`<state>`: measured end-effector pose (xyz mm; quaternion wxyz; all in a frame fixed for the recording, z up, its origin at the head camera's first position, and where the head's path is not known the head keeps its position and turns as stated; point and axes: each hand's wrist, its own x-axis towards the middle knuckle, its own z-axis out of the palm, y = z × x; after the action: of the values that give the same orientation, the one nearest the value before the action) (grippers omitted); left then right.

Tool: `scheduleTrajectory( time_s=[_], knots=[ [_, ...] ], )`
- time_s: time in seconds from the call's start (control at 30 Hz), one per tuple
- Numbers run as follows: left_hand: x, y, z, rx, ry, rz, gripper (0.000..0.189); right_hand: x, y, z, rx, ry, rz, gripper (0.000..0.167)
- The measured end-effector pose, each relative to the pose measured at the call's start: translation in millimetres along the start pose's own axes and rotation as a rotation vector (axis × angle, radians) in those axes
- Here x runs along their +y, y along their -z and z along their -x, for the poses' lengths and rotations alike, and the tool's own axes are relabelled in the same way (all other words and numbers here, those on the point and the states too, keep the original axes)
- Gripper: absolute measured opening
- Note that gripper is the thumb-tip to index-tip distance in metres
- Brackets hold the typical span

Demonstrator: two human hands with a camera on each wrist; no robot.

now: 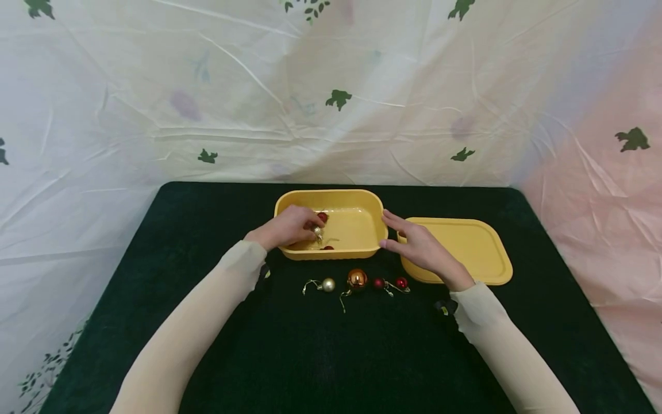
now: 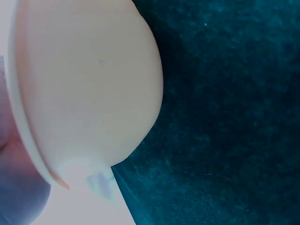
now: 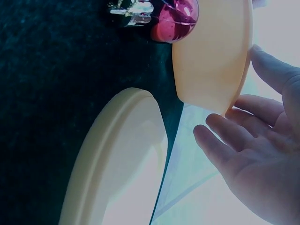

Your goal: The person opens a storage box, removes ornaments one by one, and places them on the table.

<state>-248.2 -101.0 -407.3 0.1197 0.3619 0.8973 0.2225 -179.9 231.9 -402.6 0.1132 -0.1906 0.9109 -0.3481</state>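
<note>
My left hand (image 1: 292,225) reaches over the left rim of a yellow plastic box (image 1: 357,254) and pinches a small gold Christmas bauble (image 1: 318,232) low inside it. Two red baubles, one the farther red bauble (image 1: 323,217), lie in the box close to those fingers. At the box's right end, my right hand (image 1: 421,244) touches the rim with thumb and fingertips, its fingers loosely extended. In the right wrist view this hand (image 3: 253,140) rests against the box corner. The left wrist view mostly shows the box's outer wall (image 2: 93,84), which hides the fingers.
In front of the box lie a pale gold bauble (image 1: 328,284), a larger copper bauble (image 1: 357,279) and a pair of red baubles (image 1: 401,282) with gold strings. A yellow lid (image 1: 476,253) lies on the dark green tablecloth (image 1: 320,356), under my right forearm's reach. Patterned cloth (image 1: 248,86) hangs behind.
</note>
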Motion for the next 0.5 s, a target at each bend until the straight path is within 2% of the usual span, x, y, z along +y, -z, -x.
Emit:
scheduleTrajectory(
  time_s=[0.17, 0.5],
  knots=[
    [3.8, 4.3, 5.7, 0.03, -0.018, 0.008, 0.03, 0.0, -0.8, -0.3, 0.008, 0.002, 0.003, 0.072],
    [19.6, 15.5, 25.9, 0.141, -0.111, 0.031, 0.028, 0.6, -2.8, 0.8, 0.011, 0.0, -0.011, 0.072]
  ],
)
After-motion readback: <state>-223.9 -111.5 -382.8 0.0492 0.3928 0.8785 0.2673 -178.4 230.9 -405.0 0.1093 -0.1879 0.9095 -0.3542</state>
